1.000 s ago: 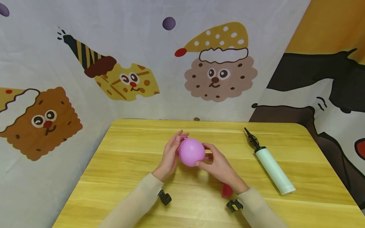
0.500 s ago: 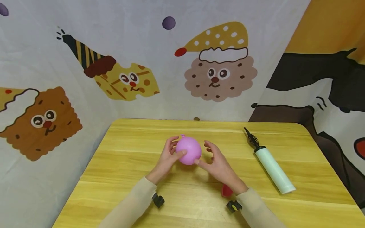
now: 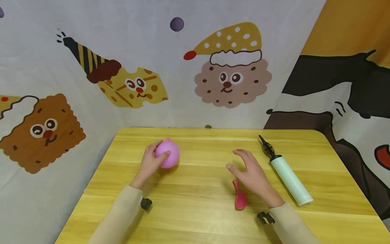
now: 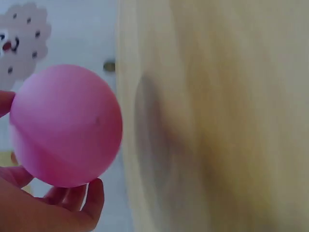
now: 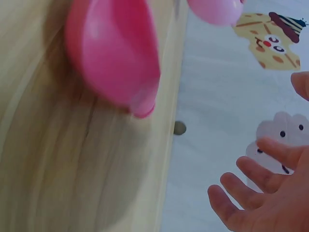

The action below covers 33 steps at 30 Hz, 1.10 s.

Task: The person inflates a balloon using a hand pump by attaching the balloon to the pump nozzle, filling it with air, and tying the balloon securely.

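A small inflated pink balloon [image 3: 170, 156] with its tied neck pointing up is held in my left hand [image 3: 149, 163], thumb on the near side and fingers round its left. The left wrist view shows the balloon [image 4: 67, 125] above the tabletop, with fingertips against its lower side. My right hand [image 3: 253, 176] holds nothing; its fingers are spread and slightly bent. Just left of that hand, an uninflated red-pink balloon [image 3: 240, 200] lies on the table, its neck towards the back. It looks large and close in the right wrist view, where the limp balloon [image 5: 118, 53] is partly cut off.
A pale green hand pump [image 3: 290, 179] with a black nozzle lies right of my right hand, nozzle towards the back. The wooden table [image 3: 195, 217] ends at a cartoon-printed cloth [image 3: 146, 30]. Each wrist carries a small black device.
My left hand has carried the pink balloon to the left, away from my right hand. My right hand has let go of it and moved right, uncovering the flat red-pink balloon.
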Each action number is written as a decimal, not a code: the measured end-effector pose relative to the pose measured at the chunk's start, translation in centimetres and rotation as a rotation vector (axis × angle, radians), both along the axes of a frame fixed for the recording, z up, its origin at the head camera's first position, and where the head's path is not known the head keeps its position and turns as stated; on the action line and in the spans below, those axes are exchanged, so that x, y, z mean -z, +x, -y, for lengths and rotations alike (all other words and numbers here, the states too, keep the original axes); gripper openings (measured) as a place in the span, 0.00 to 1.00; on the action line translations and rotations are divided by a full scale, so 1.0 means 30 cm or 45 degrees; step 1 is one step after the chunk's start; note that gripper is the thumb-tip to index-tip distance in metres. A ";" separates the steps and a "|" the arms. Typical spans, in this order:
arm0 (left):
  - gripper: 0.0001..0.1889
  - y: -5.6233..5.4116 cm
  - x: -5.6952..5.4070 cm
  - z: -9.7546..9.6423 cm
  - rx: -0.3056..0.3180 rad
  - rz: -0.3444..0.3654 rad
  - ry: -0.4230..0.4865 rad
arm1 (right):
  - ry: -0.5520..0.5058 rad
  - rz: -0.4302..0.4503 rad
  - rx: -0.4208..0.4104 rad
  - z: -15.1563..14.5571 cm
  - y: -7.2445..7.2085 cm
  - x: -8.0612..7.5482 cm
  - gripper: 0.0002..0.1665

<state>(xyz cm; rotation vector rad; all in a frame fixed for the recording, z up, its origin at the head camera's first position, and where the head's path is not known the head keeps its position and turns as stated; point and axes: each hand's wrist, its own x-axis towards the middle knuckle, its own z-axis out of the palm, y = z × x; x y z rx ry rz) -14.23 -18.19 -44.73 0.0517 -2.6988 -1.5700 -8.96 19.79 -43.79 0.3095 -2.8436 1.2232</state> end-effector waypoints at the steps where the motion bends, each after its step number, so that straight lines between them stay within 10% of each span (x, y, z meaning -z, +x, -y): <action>1: 0.37 -0.012 -0.006 0.024 -0.011 -0.007 -0.056 | 0.010 -0.001 0.014 -0.009 0.000 0.002 0.43; 9: 0.38 -0.098 -0.014 0.181 -0.036 -0.019 -0.322 | 0.058 -0.021 0.056 -0.057 0.001 0.011 0.44; 18: 0.40 -0.111 -0.002 0.219 -0.007 0.088 -0.320 | 0.077 -0.049 0.038 -0.072 -0.001 0.023 0.38; 26: 0.36 -0.080 -0.013 0.170 -0.157 -0.204 -0.405 | 0.103 -0.058 0.020 -0.095 0.002 0.014 0.33; 33: 0.28 -0.038 -0.037 0.043 -0.013 -0.501 -0.503 | 0.156 0.011 0.017 -0.138 0.014 0.019 0.34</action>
